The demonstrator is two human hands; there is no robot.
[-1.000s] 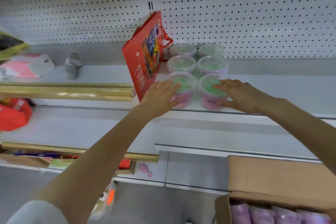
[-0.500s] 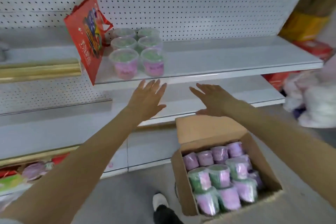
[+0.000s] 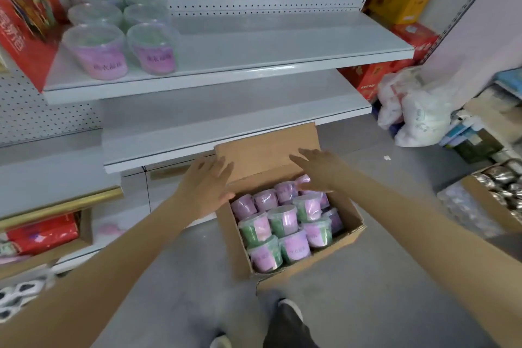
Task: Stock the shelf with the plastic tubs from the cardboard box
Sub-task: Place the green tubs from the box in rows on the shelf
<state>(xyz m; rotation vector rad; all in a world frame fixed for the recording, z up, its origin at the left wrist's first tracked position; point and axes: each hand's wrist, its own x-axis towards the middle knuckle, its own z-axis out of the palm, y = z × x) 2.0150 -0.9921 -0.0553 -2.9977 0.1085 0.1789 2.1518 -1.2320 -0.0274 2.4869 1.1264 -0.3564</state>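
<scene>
Fingers [image 3: 223, 167] of the left hand [image 3: 206, 186] are straight and spread, holding nothing. They hang over the far left corner of the cardboard box [image 3: 234, 243], and I cannot tell whether the thumb touches the rim. The right hand [image 3: 319, 169] is just as open, its fingers [image 3: 303, 153] stretched forward above the far right corner, with the thumb dipping toward the tubs in the back row. Neither hand has closed on anything yet.

The box sits on the floor against the front of the lowest shelf, its far flap standing upright so the inside is open from above. The plastic tubs [image 3: 285, 220] in it are packed tightly in rows, purple labels up or outward, and they fill the box nearly wall to wall.

Six more tubs [image 3: 96, 51] already stand on the upper shelf [image 3: 254, 48] at its left end, in two files running front to back, with the front pair close to the front edge. A red bag [image 3: 25, 25] leans just beside them at the left corner. Most of that shelf to the right is bare.

With both hands open over the back row, this looks like a reach for one tub per hand. The stocking seems to be at an early stage, with most of the tubs left in the box.
</scene>
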